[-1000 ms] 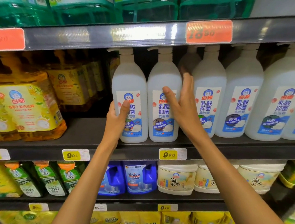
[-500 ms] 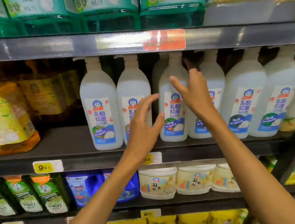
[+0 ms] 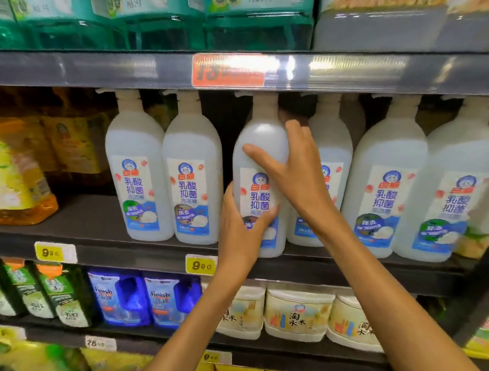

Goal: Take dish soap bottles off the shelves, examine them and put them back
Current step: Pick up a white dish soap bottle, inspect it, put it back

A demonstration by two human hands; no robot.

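Your left hand holds the white soap bottle low down, your right hand holds it up high. It stands upright on the shelf, right in front of you.

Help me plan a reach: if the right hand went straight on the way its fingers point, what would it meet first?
Probably the dark gap behind the held bottle; the right hand already grips its shoulder. Depth there is unclear.

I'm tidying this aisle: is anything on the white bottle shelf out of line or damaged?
Only the white pump bottle with the blue label, held by the left hand and right hand: it stands forward of its row, at the shelf edge. No spill or damage shows.
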